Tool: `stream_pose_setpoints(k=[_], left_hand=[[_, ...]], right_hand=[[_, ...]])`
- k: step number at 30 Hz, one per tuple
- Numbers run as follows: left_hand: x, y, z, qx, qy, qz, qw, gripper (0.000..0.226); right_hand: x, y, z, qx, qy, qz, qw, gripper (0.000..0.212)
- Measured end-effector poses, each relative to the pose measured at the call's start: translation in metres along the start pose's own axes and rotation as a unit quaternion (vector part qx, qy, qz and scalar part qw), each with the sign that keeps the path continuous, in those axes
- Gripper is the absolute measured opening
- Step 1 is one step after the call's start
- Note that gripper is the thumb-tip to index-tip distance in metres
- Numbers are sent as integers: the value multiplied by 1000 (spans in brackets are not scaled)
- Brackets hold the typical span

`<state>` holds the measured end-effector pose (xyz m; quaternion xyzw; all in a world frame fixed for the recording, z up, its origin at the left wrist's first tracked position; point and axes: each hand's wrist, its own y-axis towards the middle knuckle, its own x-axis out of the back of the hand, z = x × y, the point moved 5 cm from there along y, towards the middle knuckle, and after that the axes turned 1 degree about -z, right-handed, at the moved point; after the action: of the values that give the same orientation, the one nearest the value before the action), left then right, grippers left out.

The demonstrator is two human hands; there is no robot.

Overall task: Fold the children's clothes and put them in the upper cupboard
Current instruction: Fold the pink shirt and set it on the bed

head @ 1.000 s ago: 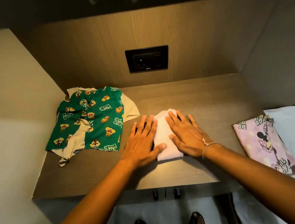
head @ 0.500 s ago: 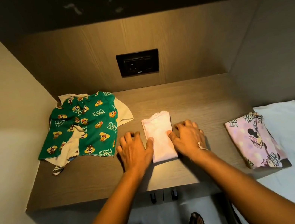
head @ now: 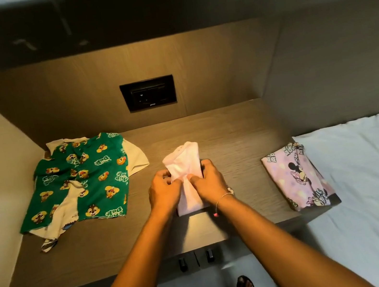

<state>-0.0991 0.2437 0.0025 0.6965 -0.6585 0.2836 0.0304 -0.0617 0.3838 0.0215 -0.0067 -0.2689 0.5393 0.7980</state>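
A small folded pale pink garment is in the middle of the wooden desk, its far end lifted off the surface. My left hand grips its left side and my right hand grips its right side, fingers curled into the cloth. A green cartoon-print shirt lies spread out and unfolded at the desk's left, over a cream garment. A folded pink cartoon-print garment rests at the desk's right edge. The dark underside of the upper cupboard spans the top of the view.
A black wall socket sits in the back panel above the desk. Side panels close the alcove on the left and right. A white bed sheet lies to the right. My feet show below the desk edge.
My hands went from pressing flat on the pink garment, to lying beside it, to gripping its sides and raising it. The camera has tilted upward.
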Motion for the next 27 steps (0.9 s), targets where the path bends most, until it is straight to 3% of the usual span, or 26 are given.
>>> stream_pose_setpoints(k=[6, 9, 12, 15, 17, 18, 20, 22, 25, 27], left_hand=[[-47, -47, -53, -86, -104, 147, 980, 48], [-105, -76, -73, -76, -154, 230, 958, 54], [-165, -92, -84, -58, -128, 268, 953, 60], [-204, -96, -87, -40, -70, 255, 964, 66], [-208, -95, -87, -109, 37, 211, 971, 73], [-206, -95, -88, -178, 112, 180, 961, 78], [-203, -98, -86, -338, 229, 145, 901, 91], [-207, -102, -78, -438, 286, 188, 831, 102], [-221, -102, -60, -450, 360, 272, 770, 109], [-228, -99, -56, -439, 394, 282, 757, 112]], right_hand=[[100, -14, -13, 57, 119, -43, 990, 42], [170, -16, -36, 61, 29, -73, 995, 45], [224, -4, -65, 24, -78, -108, 991, 47], [242, 13, -85, -19, -144, -116, 983, 50], [239, 19, -93, -15, -187, -104, 977, 52], [238, 20, -95, 4, -219, -100, 971, 54], [240, 16, -94, 79, -304, -105, 944, 61], [248, 14, -94, 175, -368, -85, 909, 68], [246, 19, -116, 202, -471, 35, 858, 64], [241, 21, -135, 170, -457, 82, 869, 63]])
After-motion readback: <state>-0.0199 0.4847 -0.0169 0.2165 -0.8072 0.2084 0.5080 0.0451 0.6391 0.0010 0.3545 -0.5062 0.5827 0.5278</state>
